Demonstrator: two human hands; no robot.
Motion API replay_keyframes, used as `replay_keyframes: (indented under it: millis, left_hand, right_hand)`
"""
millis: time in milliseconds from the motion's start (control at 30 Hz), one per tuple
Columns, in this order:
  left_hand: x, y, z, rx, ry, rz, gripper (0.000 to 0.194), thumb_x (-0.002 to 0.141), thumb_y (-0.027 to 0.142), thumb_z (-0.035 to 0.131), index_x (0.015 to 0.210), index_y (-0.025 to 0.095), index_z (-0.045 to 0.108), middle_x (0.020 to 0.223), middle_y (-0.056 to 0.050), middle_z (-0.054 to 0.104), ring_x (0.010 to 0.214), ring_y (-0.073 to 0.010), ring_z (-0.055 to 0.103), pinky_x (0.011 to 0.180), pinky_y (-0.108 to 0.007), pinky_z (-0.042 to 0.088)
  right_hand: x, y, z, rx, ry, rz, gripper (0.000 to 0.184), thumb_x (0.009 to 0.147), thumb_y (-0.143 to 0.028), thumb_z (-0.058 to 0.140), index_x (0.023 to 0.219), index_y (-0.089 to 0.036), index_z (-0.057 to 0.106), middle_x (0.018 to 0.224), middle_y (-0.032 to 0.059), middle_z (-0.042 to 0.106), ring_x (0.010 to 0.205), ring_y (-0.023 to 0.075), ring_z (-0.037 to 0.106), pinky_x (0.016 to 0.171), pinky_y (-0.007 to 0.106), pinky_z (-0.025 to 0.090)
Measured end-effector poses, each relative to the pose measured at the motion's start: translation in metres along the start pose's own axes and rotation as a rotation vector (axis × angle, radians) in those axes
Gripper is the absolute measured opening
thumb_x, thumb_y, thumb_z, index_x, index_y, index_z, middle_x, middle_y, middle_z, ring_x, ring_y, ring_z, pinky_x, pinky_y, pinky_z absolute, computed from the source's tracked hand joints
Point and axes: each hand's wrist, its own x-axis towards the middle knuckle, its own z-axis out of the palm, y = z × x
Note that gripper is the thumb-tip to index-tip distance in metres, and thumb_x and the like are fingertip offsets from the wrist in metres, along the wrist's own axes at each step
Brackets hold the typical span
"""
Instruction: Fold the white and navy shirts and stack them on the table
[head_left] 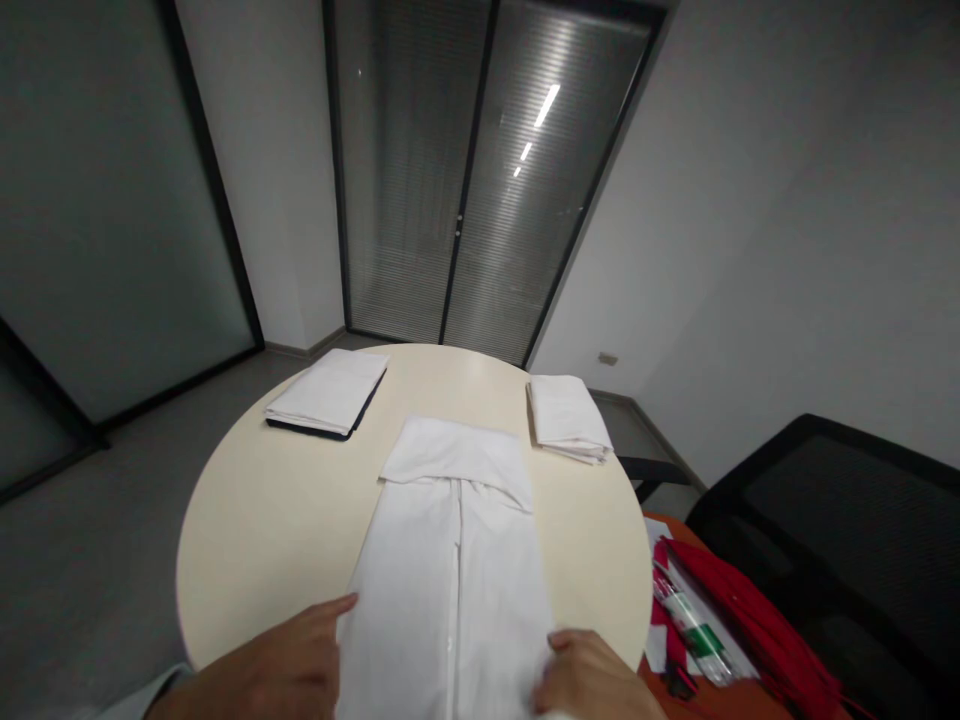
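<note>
Two bare hands at the sides of one long white cloth garment point(420, 590).
The garment lies flat on the round cream desk point(255, 520), between the hands, its long axis running away from the person; both hands are about equally near. The left hand point(277, 665) points its index finger at the left edge; the right hand point(592, 680) is curled and blurred by the right edge. Whether either one pinches cloth, I cannot tell. The far end is folded over, somewhat wrinkled.

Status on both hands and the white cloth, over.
Left hand at cloth's left edge, right hand at its right. White cloth flat, far end folded over. Nothing lying on it.
</note>
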Motion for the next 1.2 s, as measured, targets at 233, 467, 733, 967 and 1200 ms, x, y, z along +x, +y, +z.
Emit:
replay_keyframes:
  millis: [233,467,733,967,1200]
  left_hand:
    - [0.102,-0.031,-0.026,-0.134,0.184,-0.677,0.042,0.095,0.06,0.048,0.097,0.023,0.069,0.072,-0.001,0.065,0.071,-0.0243,0.064,0.067,-0.033,0.051]
    - [0.084,-0.036,-0.036,-0.295,0.401,-0.651,0.072,0.1,0.058,0.047,0.159,0.026,0.022,0.128,-0.011,0.064,0.1,-0.0239,0.07,0.094,-0.042,0.053]
    - [0.028,-0.017,0.01,-0.237,0.386,-0.574,0.098,0.09,0.047,0.072,0.164,0.037,0.008,0.139,-0.015,0.058,0.119,-0.0321,0.067,0.104,-0.052,0.055]
    - [0.033,-0.001,0.013,0.071,0.218,-0.344,0.088,0.095,0.028,0.064,0.167,0.034,0.014,0.17,-0.013,0.029,0.148,-0.0356,0.044,0.115,-0.051,0.048]
    - [0.046,0.001,0.011,0.154,0.206,-0.232,0.062,0.103,0.009,0.042,0.158,0.037,0.037,0.159,-0.005,0.046,0.142,-0.0211,0.052,0.117,-0.036,0.046]
  right_hand:
    - [0.067,0.004,-0.026,0.023,0.431,0.476,0.038,0.095,-0.05,0.053,0.111,-0.021,0.071,0.073,0.0022,0.069,0.068,0.0244,0.065,0.063,0.035,0.049]
    - [0.054,0.009,-0.01,-0.203,0.458,0.512,0.076,0.094,-0.052,0.055,0.16,-0.025,0.029,0.098,0.0065,0.072,0.085,0.0288,0.071,0.079,0.042,0.056]
    - [0.031,0.022,0.005,0.329,0.392,0.489,0.083,0.094,-0.057,0.062,0.16,-0.027,0.022,0.109,0.0081,0.071,0.099,0.026,0.073,0.091,0.041,0.058]
    - [0.003,0.028,0.015,-0.011,0.294,0.261,0.108,0.087,-0.039,0.073,0.167,-0.035,0.001,0.161,0.0153,0.043,0.146,0.0369,0.046,0.117,0.058,0.042]
    - [0.007,0.02,0.022,-0.236,0.466,0.126,0.079,0.101,-0.031,0.059,0.167,-0.033,0.017,0.146,0.0104,0.062,0.119,0.0269,0.07,0.092,0.034,0.062]
